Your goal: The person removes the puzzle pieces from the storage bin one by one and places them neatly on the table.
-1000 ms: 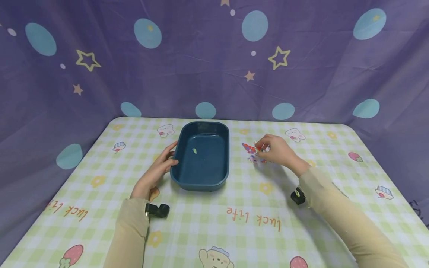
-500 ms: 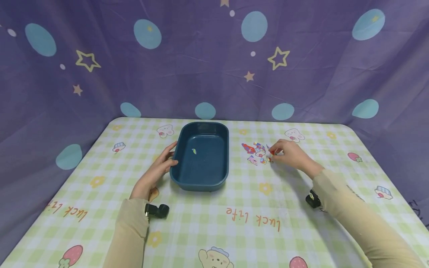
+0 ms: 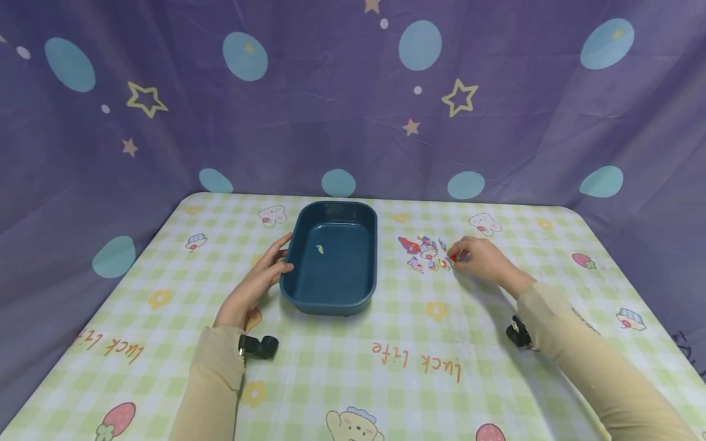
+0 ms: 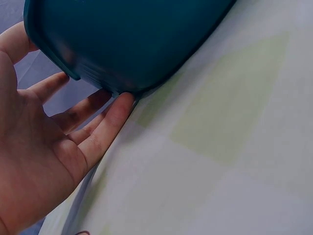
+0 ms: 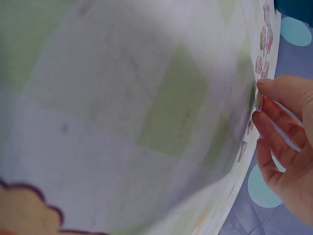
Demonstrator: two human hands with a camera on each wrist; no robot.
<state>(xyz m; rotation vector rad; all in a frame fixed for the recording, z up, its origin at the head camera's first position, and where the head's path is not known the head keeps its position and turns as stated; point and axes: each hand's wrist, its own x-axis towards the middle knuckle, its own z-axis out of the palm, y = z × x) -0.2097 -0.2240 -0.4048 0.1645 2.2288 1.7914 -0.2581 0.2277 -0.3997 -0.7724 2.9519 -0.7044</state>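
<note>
My left hand (image 3: 259, 285) holds the left side of a dark teal plastic basin (image 3: 331, 285), thumb at the rim and fingers against the outer wall. In the left wrist view several fingertips (image 4: 120, 105) touch the basin's underside. A small green-and-white flat piece (image 3: 320, 249) lies inside the basin. To its right, my right hand (image 3: 482, 260) pinches a small red flat piece (image 3: 453, 258) close to the tabletop, partly covered by fingertips. Beside that hand lie several small colourful flat cutouts, among them a red-and-purple one (image 3: 408, 245) and a pink one (image 3: 416, 264).
A green-and-white checked cloth (image 3: 342, 355) with printed cartoons and lettering covers the table. Behind it hangs a purple curtain (image 3: 353, 110) with stars and blue ovals. Black wrist cameras, such as the left one (image 3: 260, 346), sit on both sleeves.
My right hand has moved right from the cutouts with the red piece and lowered slightly, uncovering several cutouts. The left hand and the basin have stayed put.
</note>
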